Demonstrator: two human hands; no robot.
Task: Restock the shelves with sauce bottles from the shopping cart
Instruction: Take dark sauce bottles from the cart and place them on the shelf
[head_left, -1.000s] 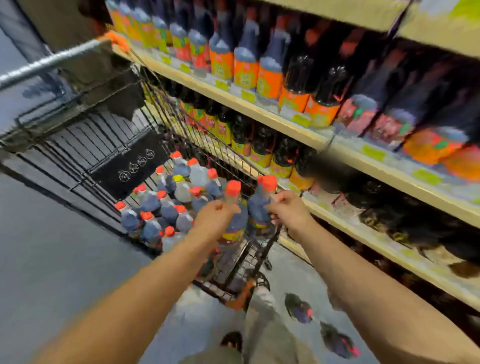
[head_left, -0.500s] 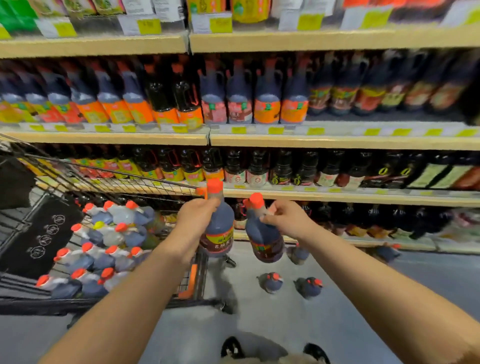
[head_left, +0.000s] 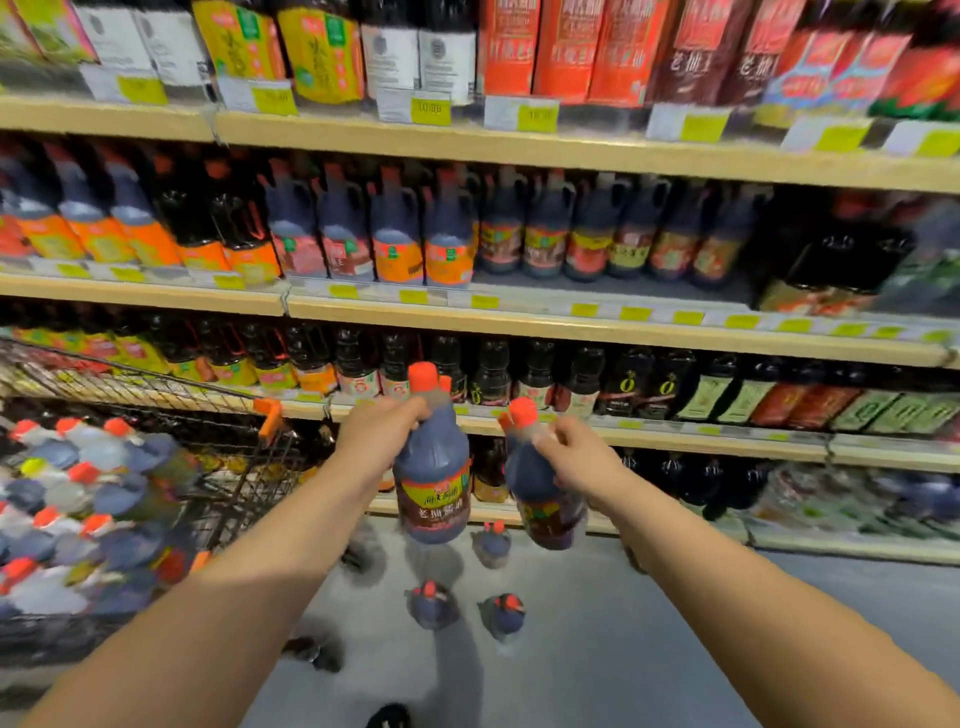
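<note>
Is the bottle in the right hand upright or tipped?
Tipped: the right-hand bottle slants, orange cap left of its base.

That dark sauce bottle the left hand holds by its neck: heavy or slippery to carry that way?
Probably heavy for its size: the bottle looks full of dark sauce. It may swing, since the left hand grips only its neck below the orange cap. The shoulder widening below the grip likely stops slipping.

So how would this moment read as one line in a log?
left hand: grips sauce bottle by neck | right hand: grips second bottle | both: held up facing shelves | cart: holds more bottles
</note>
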